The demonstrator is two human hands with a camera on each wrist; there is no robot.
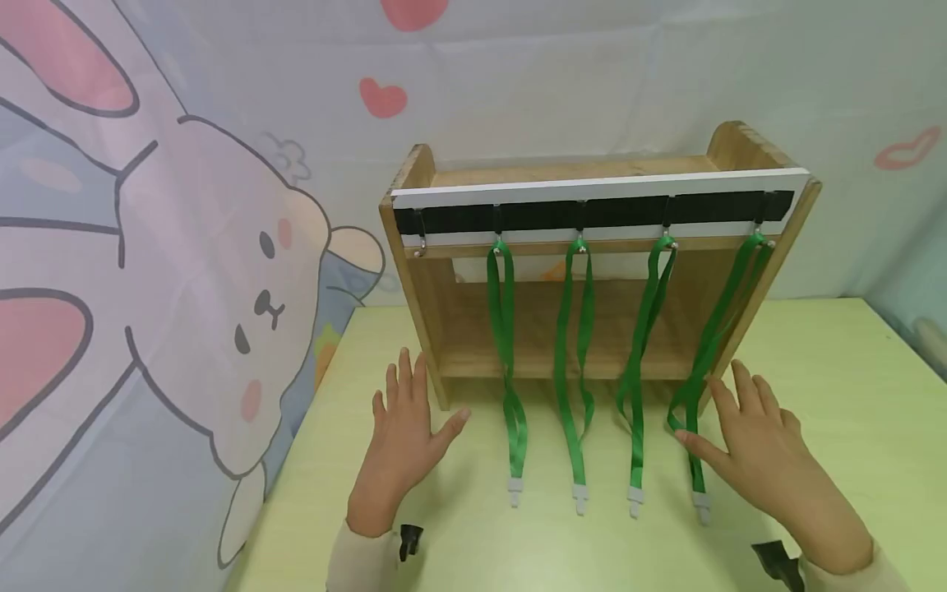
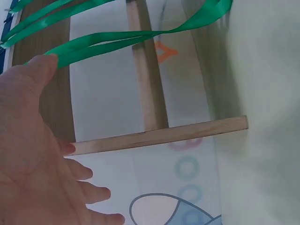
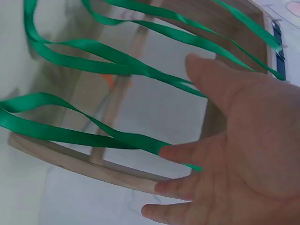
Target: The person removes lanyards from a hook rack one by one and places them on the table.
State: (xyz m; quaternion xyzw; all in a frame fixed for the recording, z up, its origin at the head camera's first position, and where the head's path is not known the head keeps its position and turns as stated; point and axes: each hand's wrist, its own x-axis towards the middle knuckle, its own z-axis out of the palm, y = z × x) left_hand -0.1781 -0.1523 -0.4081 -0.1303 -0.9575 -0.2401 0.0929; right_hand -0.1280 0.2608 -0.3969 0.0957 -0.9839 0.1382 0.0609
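Observation:
Several green lanyards hang from metal hooks on a small wooden rack; the leftmost hook carries none. In the head view, my left hand is held with fingers spread at the rack's left front, apart from the nearest lanyard. My right hand, also spread, is by the rightmost lanyard; whether it touches the strap I cannot tell. Both palms show, holding nothing, in the left wrist view and right wrist view. Each lanyard ends in a pale clip.
A white board with a black strip runs across the rack's top front. The rack stands on a pale yellow-green table. Behind it hangs a cloth backdrop with a cartoon rabbit and hearts.

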